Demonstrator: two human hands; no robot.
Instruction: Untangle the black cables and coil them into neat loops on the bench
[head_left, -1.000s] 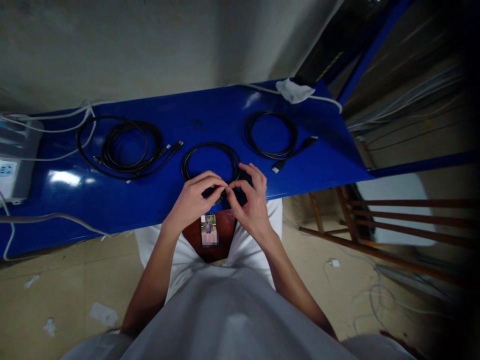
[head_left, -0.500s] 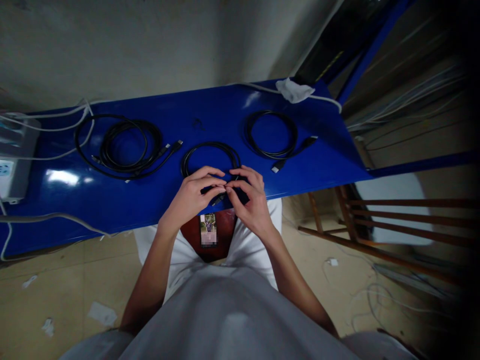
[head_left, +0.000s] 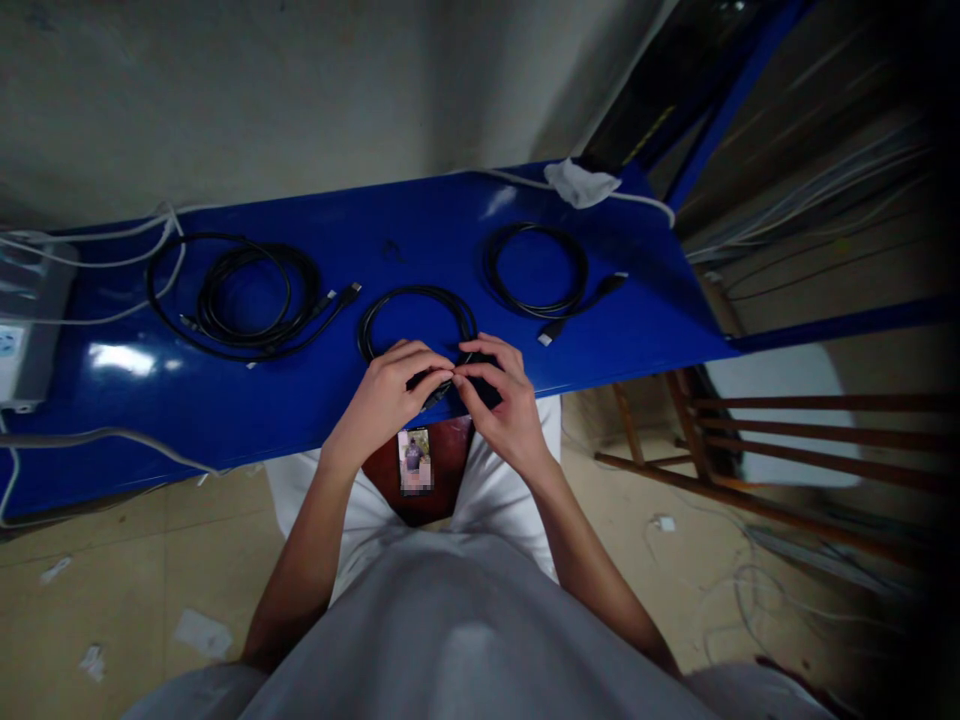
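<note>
A coiled black cable lies on the blue table near its front edge, with both hands at its near side. My left hand is closed in a pinch at the coil's lower part. My right hand also pinches there, its thumb and forefinger meeting the left fingertips. The exact spot between the fingertips is small and partly covered by the fingers. Below the left fingers a dark plug end of this cable shows. Thin black strips, perhaps ties, lie behind the coil.
A larger coil of black cable lies left, another coiled cable right. A power strip with white cords sits at the left end. White crumpled cloth or paper is at the back right. A phone rests between the legs.
The fingers have shifted slightly at the near side of the coil, the left fingers drawing closer together. The view has moved a little, and the phone's picture differs. The cables stay put.
</note>
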